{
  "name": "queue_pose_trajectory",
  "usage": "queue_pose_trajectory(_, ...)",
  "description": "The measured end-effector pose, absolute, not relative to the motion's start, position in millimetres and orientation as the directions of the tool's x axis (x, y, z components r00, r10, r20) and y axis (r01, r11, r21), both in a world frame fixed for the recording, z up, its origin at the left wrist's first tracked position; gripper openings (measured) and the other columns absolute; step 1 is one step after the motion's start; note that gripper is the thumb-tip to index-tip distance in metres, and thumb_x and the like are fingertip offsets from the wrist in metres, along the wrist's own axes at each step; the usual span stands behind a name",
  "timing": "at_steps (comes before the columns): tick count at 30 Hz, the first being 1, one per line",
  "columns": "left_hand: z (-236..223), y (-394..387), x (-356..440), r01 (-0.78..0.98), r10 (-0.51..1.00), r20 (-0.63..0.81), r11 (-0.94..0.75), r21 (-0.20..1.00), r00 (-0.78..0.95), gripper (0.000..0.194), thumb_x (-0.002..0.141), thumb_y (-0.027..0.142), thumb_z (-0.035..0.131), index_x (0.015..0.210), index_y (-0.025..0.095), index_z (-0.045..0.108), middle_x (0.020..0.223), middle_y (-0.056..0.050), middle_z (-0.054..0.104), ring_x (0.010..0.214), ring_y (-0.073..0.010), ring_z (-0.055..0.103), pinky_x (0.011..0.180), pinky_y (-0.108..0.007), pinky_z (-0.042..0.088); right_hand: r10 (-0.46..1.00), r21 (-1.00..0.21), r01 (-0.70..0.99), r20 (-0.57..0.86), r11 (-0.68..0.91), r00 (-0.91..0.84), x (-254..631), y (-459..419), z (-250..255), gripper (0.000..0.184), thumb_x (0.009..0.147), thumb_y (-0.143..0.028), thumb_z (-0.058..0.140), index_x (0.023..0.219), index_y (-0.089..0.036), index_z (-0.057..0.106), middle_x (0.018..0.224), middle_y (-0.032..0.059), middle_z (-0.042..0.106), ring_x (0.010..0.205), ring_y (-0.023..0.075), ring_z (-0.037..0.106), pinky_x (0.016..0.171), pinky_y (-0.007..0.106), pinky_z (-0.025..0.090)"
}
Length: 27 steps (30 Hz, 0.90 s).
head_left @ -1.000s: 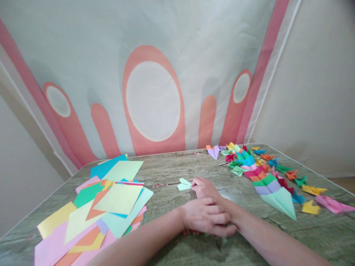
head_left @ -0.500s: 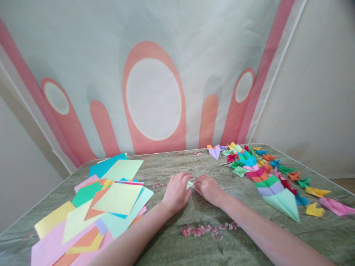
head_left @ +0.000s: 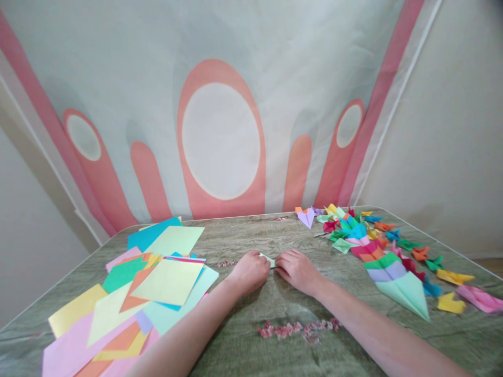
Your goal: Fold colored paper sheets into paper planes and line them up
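Between my two hands, at the middle of the table, lies a small pale green folded paper (head_left: 269, 260), mostly covered by my fingers. My left hand (head_left: 251, 272) is closed on its left end, the fingers curled down toward the tabletop. On the other end my right hand (head_left: 296, 269) grips it with bent fingers, the thumb underneath hard to see. Both hands rest low, close to the wood-patterned table (head_left: 239, 324).
Loose coloured paper sheets (head_left: 168, 283) overlap on the left. On the right, folded paper pieces (head_left: 393, 272) in many colours spread toward the far edge, with a purple folded paper (head_left: 306, 217) at the back. A printed backdrop (head_left: 220, 141) hangs behind the table.
My left hand has left my right forearm and moved forward to the left end of the green paper. Its fingers have since curled closed. The right hand stays at the other end.
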<state>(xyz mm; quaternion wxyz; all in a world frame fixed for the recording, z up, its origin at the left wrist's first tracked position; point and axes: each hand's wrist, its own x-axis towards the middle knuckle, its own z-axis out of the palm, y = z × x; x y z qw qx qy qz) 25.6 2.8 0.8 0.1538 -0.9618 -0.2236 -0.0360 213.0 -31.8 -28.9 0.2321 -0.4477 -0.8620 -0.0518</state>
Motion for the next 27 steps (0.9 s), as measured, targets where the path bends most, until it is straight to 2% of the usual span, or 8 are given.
queue_pose_trajectory(3,4.2,7.3,25.7,0.434,0.405,0.158,-0.863,-0.258,0.9,0.014,0.084,0.017,0.048,0.076,0.014,0.058,0.071,-0.006,0.064,0.068,-0.0174,0.059,0.08,-0.033,0.042,0.758,-0.126,0.815,0.468,0.565,-0.454,213.0,-32.8,-27.4,0.018,0.09,-0.022,0.047,0.086,-0.017,0.063,0.085,0.0059,0.063,0.083,0.0182,0.054,0.078,0.032,0.036)
queue_pose_trajectory(6,11.0,8.5,25.7,0.459,0.416,0.233,-0.87,-0.18,0.879,0.017,0.086,0.019,0.045,0.077,0.015,0.059,0.073,-0.005,0.064,0.071,-0.0166,0.059,0.079,-0.031,0.042,0.762,-0.12,0.834,0.494,0.538,-0.42,212.9,-33.7,-23.2,0.021,0.091,-0.019,0.042,0.085,-0.016,0.061,0.085,0.0067,0.062,0.083,0.0188,0.053,0.078,0.032,0.036)
queue_pose_trajectory(11,13.3,2.4,26.9,0.531,0.522,0.378,-0.843,0.089,0.765,0.02,0.09,0.026,0.042,0.092,0.019,0.061,0.083,-0.004,0.066,0.08,-0.0165,0.06,0.078,-0.028,0.042,0.744,-0.173,0.819,0.548,0.547,-0.382,213.6,-36.7,-19.2,0.021,0.092,-0.016,0.037,0.087,-0.015,0.058,0.089,0.0091,0.06,0.085,0.0208,0.052,0.078,0.035,0.038)
queue_pose_trajectory(13,9.7,-1.1,27.4,0.565,0.606,0.39,-0.793,0.23,0.693,0.02,0.089,0.029,0.045,0.091,0.02,0.062,0.087,-0.003,0.067,0.081,-0.0166,0.061,0.076,-0.027,0.042,0.738,-0.24,0.786,0.57,0.57,-0.362,213.5,-38.4,-19.9,0.02,0.092,-0.016,0.036,0.089,-0.015,0.056,0.09,0.0091,0.059,0.086,0.0209,0.052,0.078,0.035,0.039)
queue_pose_trajectory(16,4.4,-5.5,27.6,0.574,0.707,0.375,-0.706,0.416,0.599,0.021,0.088,0.032,0.047,0.089,0.02,0.064,0.089,-0.003,0.068,0.081,-0.0165,0.061,0.074,-0.025,0.043,0.75,-0.414,0.684,0.59,0.6,-0.3,212.5,-40.2,-21.1,0.017,0.092,-0.02,0.037,0.091,-0.018,0.054,0.09,0.0076,0.058,0.084,0.0192,0.053,0.076,0.032,0.042)
queue_pose_trajectory(20,2.4,-9.0,27.8,0.529,0.77,0.31,-0.618,0.582,0.557,0.025,0.087,0.036,0.047,0.086,0.02,0.066,0.085,-0.002,0.069,0.076,-0.0161,0.061,0.067,-0.022,0.043,0.777,-0.575,0.551,0.576,0.605,-0.253,210.8,-41.2,-19.6,0.013,0.091,-0.027,0.043,0.086,-0.02,0.053,0.082,0.0044,0.056,0.078,0.0168,0.054,0.071,0.029,0.044)
queue_pose_trajectory(23,2.9,-11.2,28.9,0.51,0.776,0.292,-0.599,0.617,0.559,0.025,0.086,0.035,0.048,0.085,0.019,0.067,0.083,-0.002,0.069,0.075,-0.0162,0.06,0.066,-0.022,0.043,0.791,-0.598,0.538,0.558,0.594,-0.252,209.9,-43.4,-16.4,0.016,0.09,-0.027,0.042,0.082,-0.02,0.053,0.078,0.0039,0.055,0.075,0.0167,0.053,0.07,0.028,0.043)
queue_pose_trajectory(27,4.5,-14.2,31.2,0.515,0.735,0.355,-0.665,0.541,0.577,0.021,0.085,0.031,0.049,0.085,0.019,0.065,0.081,-0.003,0.066,0.078,-0.0168,0.057,0.075,-0.027,0.042,0.798,-0.604,0.539,0.545,0.587,-0.257,207.9,-48.3,-12.7,0.017,0.089,-0.024,0.041,0.079,-0.019,0.053,0.077,0.0045,0.055,0.074,0.0172,0.052,0.07,0.029,0.042)
